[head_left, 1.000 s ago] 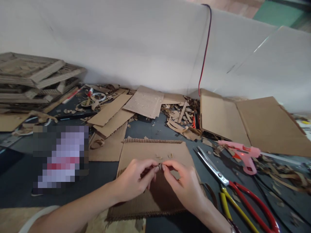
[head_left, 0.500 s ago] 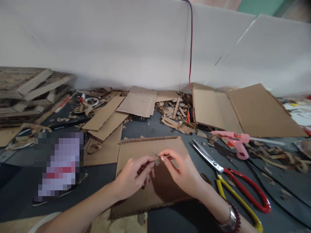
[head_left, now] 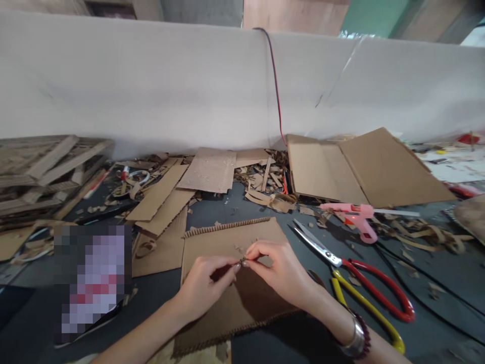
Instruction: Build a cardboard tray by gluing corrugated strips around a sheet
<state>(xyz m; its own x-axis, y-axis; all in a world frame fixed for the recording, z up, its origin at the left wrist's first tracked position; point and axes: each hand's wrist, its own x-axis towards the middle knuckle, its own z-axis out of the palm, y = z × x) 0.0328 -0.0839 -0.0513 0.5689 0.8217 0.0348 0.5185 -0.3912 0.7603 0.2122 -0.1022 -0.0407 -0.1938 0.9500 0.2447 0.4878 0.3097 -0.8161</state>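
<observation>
Frame's lower centre: left hand [head_left: 208, 288] and right hand [head_left: 282, 268] meet tip to tip over a cardboard sheet [head_left: 220, 237]. Thumb and index of each pinch one tiny piece [head_left: 241, 261]; shape too small to tell. Fingertip grip probably chosen because there is so little to hold, and a fuller grasp would hide it. Two-sided hold likely steadies it.

Sheet lies flat on the dark bench [head_left: 227, 206], ribbed edges towards top and bottom of frame. It seems to serve as a work surface: pale crumbs [head_left: 238, 247] lie on it just beyond the fingers, easy to see and pick up there.

Scissors [head_left: 329, 257] to the right of the sheet, blades towards upper left, red and yellow handles towards lower right, near the right forearm; a convenient spot, I judge. Glue gun [head_left: 358, 220] on its side past them, nozzle to the left, cable [head_left: 401, 277] running off lower right, clear of the sheet.

Scraps [head_left: 261, 178] and boards [head_left: 161, 194] lie around the far edge and left, perhaps pushed there for working room. Stacked frames [head_left: 45, 174] at far left, nested flat, presumably to save space.
</observation>
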